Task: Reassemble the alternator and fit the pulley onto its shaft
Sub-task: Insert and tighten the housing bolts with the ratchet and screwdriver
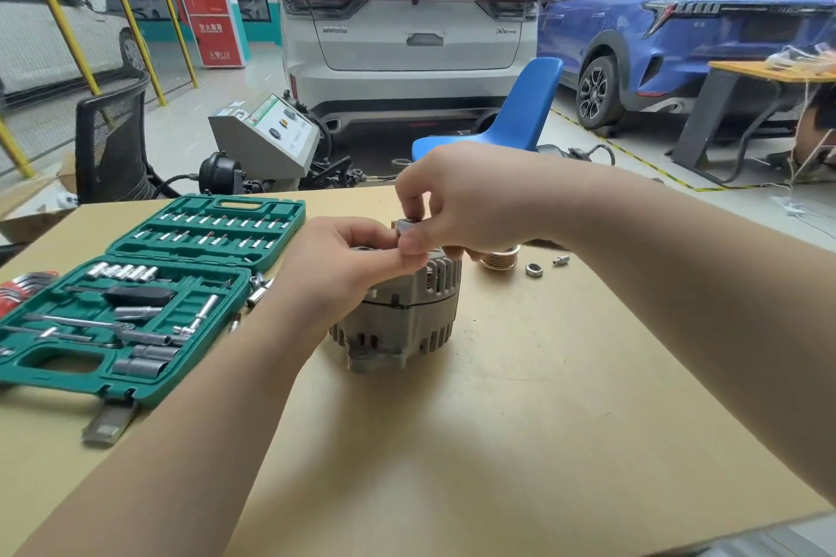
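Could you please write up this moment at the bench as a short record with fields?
Surface: tan workbench
Workpiece: grey ribbed metal alternator, standing upright on the bench
Left hand: rests on the alternator's top, fingers curled
Right hand: pinches a small silver metal collar above the alternator's top
Pulley: grooved metal pulley, on the bench behind the alternator, not yet fitted
Loose parts: silver nut and small bolt, right of the pulley
Tools: open green socket set case, left of the alternator

Bright even indoor light, soft shadows under forearms on the tan flat tabletop [543,398] toward 6 o'clock, mild glare on the white car's rear [407,36] at 12 o'clock, wide-angle bending at edges, slight softness throughout.
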`<state>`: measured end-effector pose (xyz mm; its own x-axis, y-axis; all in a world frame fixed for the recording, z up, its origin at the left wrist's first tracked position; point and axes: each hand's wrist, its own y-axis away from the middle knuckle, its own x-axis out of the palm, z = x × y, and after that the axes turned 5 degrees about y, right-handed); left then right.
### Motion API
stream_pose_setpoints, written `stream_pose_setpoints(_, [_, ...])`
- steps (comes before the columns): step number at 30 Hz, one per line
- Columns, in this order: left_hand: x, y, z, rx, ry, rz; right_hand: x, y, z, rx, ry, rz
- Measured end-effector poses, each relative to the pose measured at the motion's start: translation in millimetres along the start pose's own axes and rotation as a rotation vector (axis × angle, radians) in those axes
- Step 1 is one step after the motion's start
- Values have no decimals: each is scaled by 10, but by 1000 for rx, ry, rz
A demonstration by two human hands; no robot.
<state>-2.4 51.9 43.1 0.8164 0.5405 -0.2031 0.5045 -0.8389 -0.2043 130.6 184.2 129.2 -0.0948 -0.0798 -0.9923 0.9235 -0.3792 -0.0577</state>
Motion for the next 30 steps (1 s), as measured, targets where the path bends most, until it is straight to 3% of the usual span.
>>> stream_pose_setpoints(4, [-29,-2,-7,-52,31,-5,-62,-35,-111,-21,-325,146])
stream_pose_setpoints(6, [-34,0,7,-43,26,-3,-53,-46,-112,8,-363,143])
stream_pose_setpoints(13, [-17,0,26,-2,34,1,3,-57,106,31,120,30])
stream_pose_setpoints(23, [-78,1,22,-51,61,23,-148,-79,-76,-57,-185,180])
stream_pose_setpoints(30, [-64,7,42,-16,55,-1,-114,-126,79,-16,72,36])
